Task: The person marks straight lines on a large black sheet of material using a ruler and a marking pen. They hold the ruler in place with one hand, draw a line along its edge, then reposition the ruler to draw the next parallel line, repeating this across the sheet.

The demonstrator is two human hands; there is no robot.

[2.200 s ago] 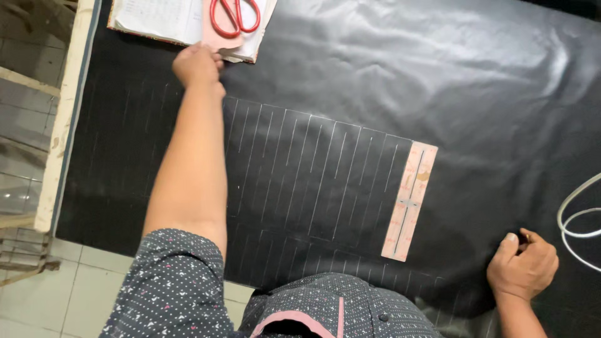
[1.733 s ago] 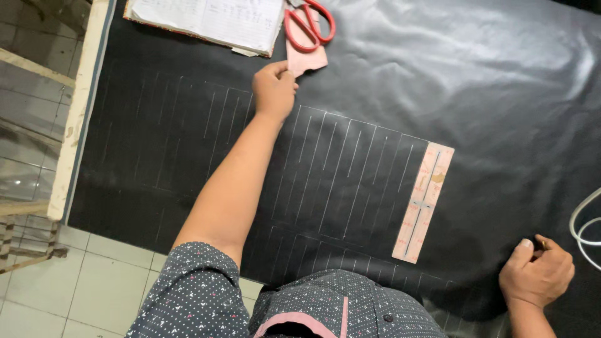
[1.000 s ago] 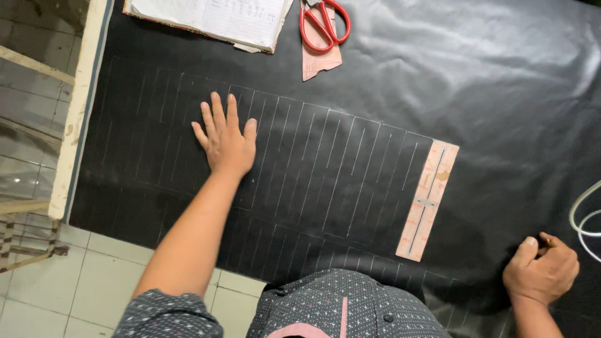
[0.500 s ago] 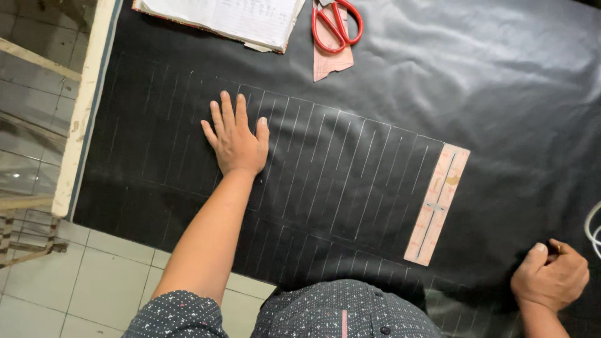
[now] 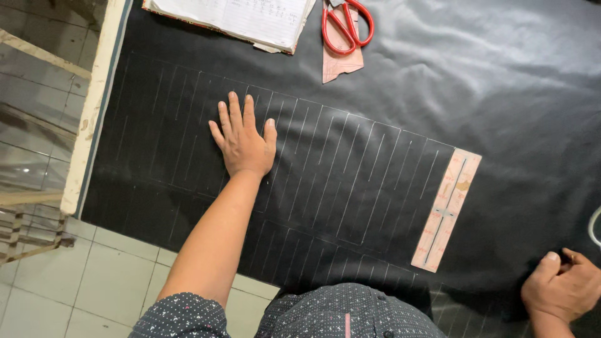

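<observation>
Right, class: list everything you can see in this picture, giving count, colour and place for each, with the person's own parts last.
Black sheet marked with white lines: one, black, covering the table.
Pale wooden table edge: one, cream, left side.
Open lined notebook: one, white, top centre.
Red-handled scissors: one, red, top, on a pink card scrap.
Pink slotted strip template: one, pink, right of the lines.
White loop: one, white, right edge, mostly cut off.
Left hand: flat on the sheet, fingers spread.
Right hand: closed, bottom right.

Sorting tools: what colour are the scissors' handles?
Red, seen in the head view: scissors at the top.
</observation>
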